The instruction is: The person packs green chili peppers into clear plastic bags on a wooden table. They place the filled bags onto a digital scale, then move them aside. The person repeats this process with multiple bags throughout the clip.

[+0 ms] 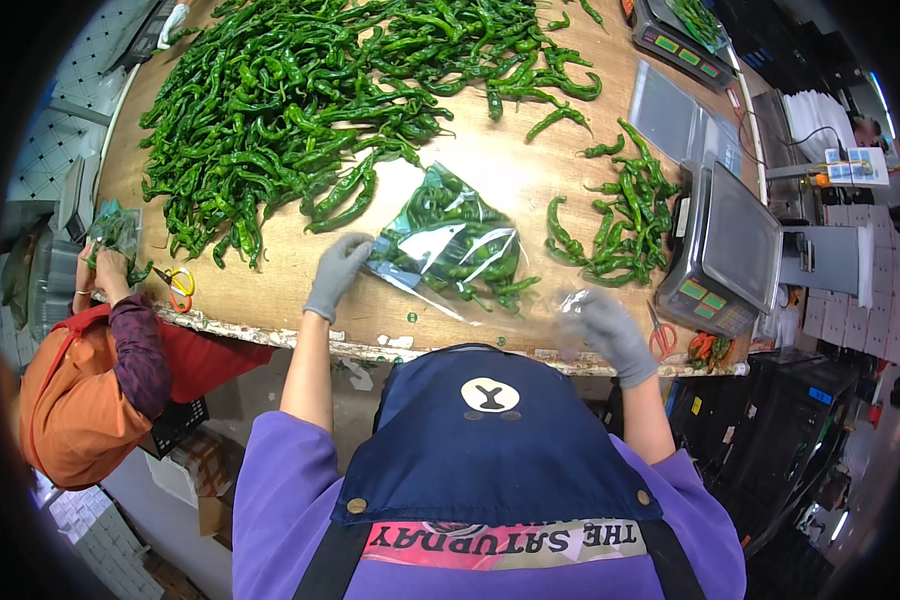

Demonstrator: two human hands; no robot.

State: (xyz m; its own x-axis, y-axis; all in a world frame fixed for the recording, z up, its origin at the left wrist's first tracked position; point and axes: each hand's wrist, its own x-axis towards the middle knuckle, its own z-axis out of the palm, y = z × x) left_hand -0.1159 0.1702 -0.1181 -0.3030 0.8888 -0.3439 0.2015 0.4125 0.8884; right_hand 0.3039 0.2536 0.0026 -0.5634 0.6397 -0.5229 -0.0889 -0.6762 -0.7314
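Note:
A clear plastic bag point(450, 244) filled with long green chili peppers lies on the wooden table in front of me. My left hand point(339, 276), in a grey knit glove, grips the bag's left edge, its thumb partly hidden. On the other side my right hand point(611, 334), gloved the same way and blurred by motion, pinches the loose clear plastic at the bag's right end. Some peppers inside sit close to that end. Beyond the bag, a large heap of loose green chili peppers point(285, 127) spreads over the table. A smaller pile of peppers point(630, 217) lies right of the bag.
A digital scale point(727, 247) stands at the right, with red-handled scissors point(661, 334) and reddish peppers point(711, 349) near it. Flat plastic bags point(682, 120) lie below another scale point(679, 49). At left, a co-worker point(94, 375) handles a bag point(116, 225) beside yellow-and-orange scissors point(178, 286).

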